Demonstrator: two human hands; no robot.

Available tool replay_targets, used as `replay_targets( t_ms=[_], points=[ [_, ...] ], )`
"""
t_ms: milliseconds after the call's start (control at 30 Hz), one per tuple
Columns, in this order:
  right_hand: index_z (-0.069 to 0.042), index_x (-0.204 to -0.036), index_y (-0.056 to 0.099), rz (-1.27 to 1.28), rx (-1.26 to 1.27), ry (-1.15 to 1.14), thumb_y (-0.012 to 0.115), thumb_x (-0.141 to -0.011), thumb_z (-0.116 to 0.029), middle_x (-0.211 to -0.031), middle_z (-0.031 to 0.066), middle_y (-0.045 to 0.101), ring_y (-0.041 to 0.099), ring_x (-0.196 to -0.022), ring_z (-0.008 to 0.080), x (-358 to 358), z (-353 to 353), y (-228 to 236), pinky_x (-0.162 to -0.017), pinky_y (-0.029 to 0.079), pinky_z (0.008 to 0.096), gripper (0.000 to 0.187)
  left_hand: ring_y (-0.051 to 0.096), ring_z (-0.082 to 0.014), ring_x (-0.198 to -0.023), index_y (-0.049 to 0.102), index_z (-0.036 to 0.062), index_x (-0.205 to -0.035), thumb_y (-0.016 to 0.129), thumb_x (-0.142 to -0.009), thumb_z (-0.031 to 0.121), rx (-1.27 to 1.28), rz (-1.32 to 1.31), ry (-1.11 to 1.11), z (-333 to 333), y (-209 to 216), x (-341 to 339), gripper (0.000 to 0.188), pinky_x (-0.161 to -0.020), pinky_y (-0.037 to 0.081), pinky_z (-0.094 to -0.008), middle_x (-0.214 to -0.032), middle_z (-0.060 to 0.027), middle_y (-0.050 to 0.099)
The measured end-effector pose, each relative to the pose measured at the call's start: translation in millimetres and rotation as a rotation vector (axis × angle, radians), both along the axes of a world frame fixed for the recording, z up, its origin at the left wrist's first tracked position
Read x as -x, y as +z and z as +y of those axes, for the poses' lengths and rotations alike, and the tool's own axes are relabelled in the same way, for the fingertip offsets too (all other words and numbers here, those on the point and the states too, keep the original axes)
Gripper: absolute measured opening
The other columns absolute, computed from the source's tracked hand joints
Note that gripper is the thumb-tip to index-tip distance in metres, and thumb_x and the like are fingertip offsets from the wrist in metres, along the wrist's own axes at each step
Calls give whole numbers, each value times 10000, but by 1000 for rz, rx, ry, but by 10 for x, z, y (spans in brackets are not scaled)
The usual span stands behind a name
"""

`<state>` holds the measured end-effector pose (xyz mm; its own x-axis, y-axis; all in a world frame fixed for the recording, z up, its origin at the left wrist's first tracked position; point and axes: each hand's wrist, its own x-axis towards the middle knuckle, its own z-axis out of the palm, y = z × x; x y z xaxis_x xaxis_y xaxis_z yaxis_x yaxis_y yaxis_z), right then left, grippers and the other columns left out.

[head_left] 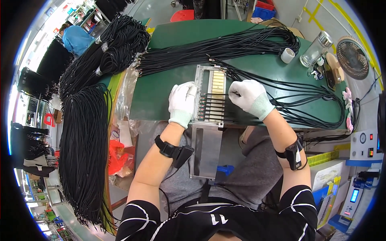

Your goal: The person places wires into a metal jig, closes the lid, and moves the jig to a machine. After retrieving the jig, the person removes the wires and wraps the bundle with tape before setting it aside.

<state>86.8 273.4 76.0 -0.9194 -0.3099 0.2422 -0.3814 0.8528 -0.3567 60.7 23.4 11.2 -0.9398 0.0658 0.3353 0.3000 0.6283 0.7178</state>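
A long metal fixture (198, 114) with a row of cream-coloured slots (218, 82) lies across the table's near edge. Several black cables (213, 109) run side by side over its lower slots, their small connectors along the left rail. My left hand (183, 102), in a white glove, is at that left rail with its fingers bent together; what they pinch, if anything, is hidden. On the fixture's right side, my gloved right hand (251, 96) is closed, thumb against fingers, at the end of the uppermost cable crossing the slots. Its fingertips partly hide the cable.
Long black cables (225, 46) lie across the green table (173, 32), and others loop at right. Thick cable bundles (84, 148) hang at left. A tape roll (287, 55), glass bottle (317, 49) and fan (352, 57) stand at right. A person in blue (77, 39) is far left.
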Motion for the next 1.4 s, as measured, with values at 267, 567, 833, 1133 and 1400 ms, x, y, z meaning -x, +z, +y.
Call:
replay_targets(
  t_ms=[267,567,833,1133,1400],
  points=[
    [-131,-787,678,128,-22,18,725,-778,-238,-730,69,649,633,-773,306,68,44,-93,-707,505,426,117,389,-417,-1348,772,317,-1072,674,-867,423,504,274,-217,223,181,-191,250,-1155,258,-523,-1424,-193,515],
    [-140,-814,710,228,-124,-111,770,-748,-273,-804,57,648,602,-868,287,402,313,-180,-775,491,395,161,398,-391,-1346,778,277,-1067,684,-862,440,413,254,-265,207,121,-138,278,-1171,216,-524,-1378,-183,560],
    [-129,-859,706,271,137,213,766,-757,-215,-812,56,653,596,-853,287,172,-1,-24,-774,488,394,147,539,-344,-1213,720,93,-861,713,-863,313,2,219,-148,175,102,-38,221,-1110,342,-461,-1217,-97,673],
    [-104,-933,727,-189,363,124,745,-779,-169,-847,75,685,615,-878,273,208,53,-40,-794,488,394,168,575,-336,-1155,704,57,-854,709,-853,242,-83,300,-88,77,145,-14,185,-1002,447,-432,-1121,-110,704],
    [-109,-822,681,200,44,184,729,-742,-142,-779,42,649,594,-837,282,211,54,-116,-767,471,400,99,608,-317,-1100,734,89,-898,697,-868,254,10,211,0,46,124,-4,172,-985,454,-434,-1110,-109,708]
  ],
)
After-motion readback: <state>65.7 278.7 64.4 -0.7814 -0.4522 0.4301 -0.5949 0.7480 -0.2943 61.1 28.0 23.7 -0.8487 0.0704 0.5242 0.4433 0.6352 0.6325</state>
